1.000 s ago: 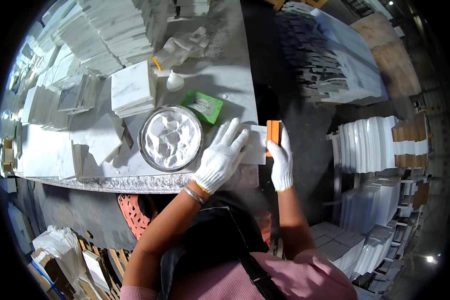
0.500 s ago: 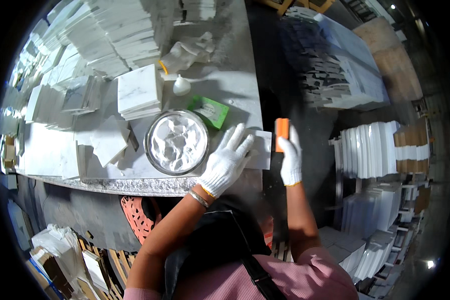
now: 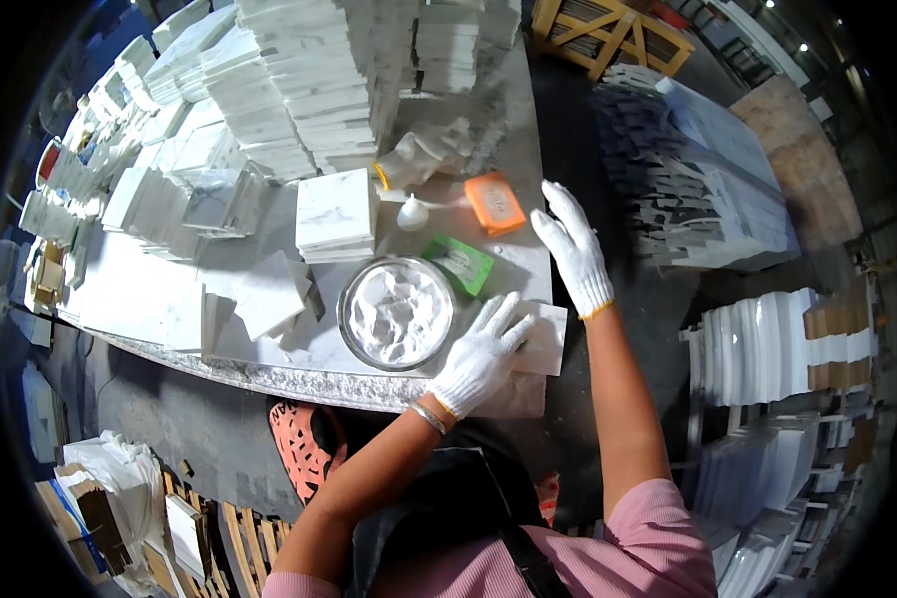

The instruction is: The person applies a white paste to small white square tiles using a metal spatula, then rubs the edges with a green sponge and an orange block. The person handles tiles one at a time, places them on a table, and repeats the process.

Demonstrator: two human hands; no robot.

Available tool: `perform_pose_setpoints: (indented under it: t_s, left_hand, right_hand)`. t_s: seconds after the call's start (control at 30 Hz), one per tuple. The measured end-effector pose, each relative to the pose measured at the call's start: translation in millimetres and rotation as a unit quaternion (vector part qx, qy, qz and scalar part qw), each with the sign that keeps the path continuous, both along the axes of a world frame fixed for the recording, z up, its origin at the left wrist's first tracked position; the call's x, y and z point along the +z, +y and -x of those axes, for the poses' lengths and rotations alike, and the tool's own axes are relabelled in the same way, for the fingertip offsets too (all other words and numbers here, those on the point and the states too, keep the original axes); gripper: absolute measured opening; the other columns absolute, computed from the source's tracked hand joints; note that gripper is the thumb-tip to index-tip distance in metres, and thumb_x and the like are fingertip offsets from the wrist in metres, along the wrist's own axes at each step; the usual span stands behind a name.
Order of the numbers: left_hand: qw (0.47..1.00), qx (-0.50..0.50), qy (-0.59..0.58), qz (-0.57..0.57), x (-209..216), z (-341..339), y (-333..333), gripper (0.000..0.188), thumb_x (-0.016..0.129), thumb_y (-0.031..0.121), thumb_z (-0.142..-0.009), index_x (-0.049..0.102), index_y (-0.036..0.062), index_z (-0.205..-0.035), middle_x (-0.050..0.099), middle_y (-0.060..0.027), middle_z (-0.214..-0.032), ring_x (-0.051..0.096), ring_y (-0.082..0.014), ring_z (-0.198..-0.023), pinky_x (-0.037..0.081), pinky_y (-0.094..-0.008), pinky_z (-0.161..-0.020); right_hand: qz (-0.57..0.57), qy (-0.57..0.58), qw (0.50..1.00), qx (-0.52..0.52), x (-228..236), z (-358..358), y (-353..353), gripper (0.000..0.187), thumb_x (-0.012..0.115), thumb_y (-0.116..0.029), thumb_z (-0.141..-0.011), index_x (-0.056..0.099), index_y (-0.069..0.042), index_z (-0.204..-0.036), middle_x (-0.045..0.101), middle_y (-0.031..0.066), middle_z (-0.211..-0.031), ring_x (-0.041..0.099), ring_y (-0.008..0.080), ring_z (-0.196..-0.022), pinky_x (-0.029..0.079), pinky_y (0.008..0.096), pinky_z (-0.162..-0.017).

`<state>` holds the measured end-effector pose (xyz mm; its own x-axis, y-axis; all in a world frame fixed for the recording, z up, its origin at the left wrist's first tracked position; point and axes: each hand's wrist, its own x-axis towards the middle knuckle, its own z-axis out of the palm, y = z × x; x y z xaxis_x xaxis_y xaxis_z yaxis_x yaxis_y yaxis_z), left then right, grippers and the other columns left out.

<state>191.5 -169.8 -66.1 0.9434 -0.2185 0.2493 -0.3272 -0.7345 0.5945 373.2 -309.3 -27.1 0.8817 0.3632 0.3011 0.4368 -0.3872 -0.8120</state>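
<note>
My left hand (image 3: 480, 357), in a white knit glove, lies with outstretched fingers on the near end of a small white marble tile (image 3: 545, 344) that overhangs the table's right edge. My right hand (image 3: 573, 251), gloved too, is empty with fingers extended, just off that edge. Up and left of it an orange block (image 3: 494, 203) rests on the table. A green block (image 3: 458, 265) sits beside a round clear bowl (image 3: 343, 334) holding white, crumpled-looking material (image 3: 399, 309). A small white bulb-shaped bottle (image 3: 413, 212) stands behind the bowl, next to stacked square marble tiles (image 3: 335, 212).
Tall tile stacks (image 3: 319, 90) fill the table's far left. Loose tiles (image 3: 272, 296) lie left of the bowl, and a spare glove (image 3: 429, 156) lies behind the bottle. Beyond a floor gap on the right stand slab piles (image 3: 738, 169) and a rack of white panels (image 3: 752, 344).
My right hand has put the orange block down on the table and let go of it. My left hand stays by the marble tile. The whole view has shifted.
</note>
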Motion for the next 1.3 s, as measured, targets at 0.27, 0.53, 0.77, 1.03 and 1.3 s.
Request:
perform_pose_setpoints:
  t_s: [0.27,0.53,0.77,1.03,1.3]
  left_hand:
    - [0.996,0.013,-0.075,0.04,26.2,13.0,2.1,0.047,0.067,0.02,-0.089,0.063,0.0119,-0.135,0.052,-0.021,-0.149,0.05,-0.0437,-0.134,0.042,-0.0495,-0.109]
    - [0.888,-0.027,0.103,0.448,44.7,61.2,-19.6,0.047,0.046,0.028,-0.108,0.056,-0.0026,-0.142,0.042,-0.0226,-0.158,0.048,-0.032,-0.14,0.038,-0.0403,-0.114]
    - [0.802,-0.026,0.193,0.564,45.5,69.1,-32.6,0.047,0.044,0.025,-0.11,0.054,-0.0078,-0.141,0.042,-0.0218,-0.157,0.049,-0.0273,-0.138,0.038,-0.0375,-0.114]
    - [0.791,-0.018,0.28,0.544,58.8,63.1,-28.1,0.05,0.042,0.032,-0.111,0.052,-0.0046,-0.145,0.057,-0.0187,-0.145,0.054,-0.025,-0.132,0.04,-0.0354,-0.113]
    - [0.744,-0.072,0.357,0.56,69.9,53.5,-38.0,0.059,0.041,0.043,-0.11,0.051,-0.0033,-0.146,0.066,-0.0114,-0.128,0.062,-0.0185,-0.117,0.049,-0.0342,-0.102]
  right_hand:
    - [-0.086,0.169,0.981,-0.046,25.2,163.2,-64.5,0.025,0.069,-0.005,-0.093,0.069,-0.001,-0.118,0.071,0.0075,-0.11,0.065,0.0137,-0.1,0.052,0.0282,-0.089]
    - [-0.062,0.229,0.969,0.069,29.3,226.1,-52.0,0.032,0.071,-0.01,-0.095,0.065,-0.002,-0.126,0.073,0.0126,-0.111,0.07,0.0213,-0.102,0.055,0.0347,-0.088]
    - [-0.033,0.266,0.962,0.05,17.7,228.5,-58.7,0.023,0.073,-0.01,-0.093,0.066,0.0,-0.112,0.073,0.0133,-0.109,0.071,0.0226,-0.099,0.056,0.0347,-0.086]
    - [-0.068,0.365,0.924,0.093,26.7,221.4,-80.1,0.026,0.069,-0.011,-0.095,0.068,-0.001,-0.119,0.073,0.0139,-0.109,0.071,0.0221,-0.098,0.055,0.0341,-0.088]
    - [0.003,0.282,0.958,0.042,28.3,217.2,-80.4,0.023,0.063,-0.011,-0.099,0.067,-0.001,-0.119,0.074,0.0106,-0.1,0.072,0.0205,-0.089,0.057,0.0327,-0.081]
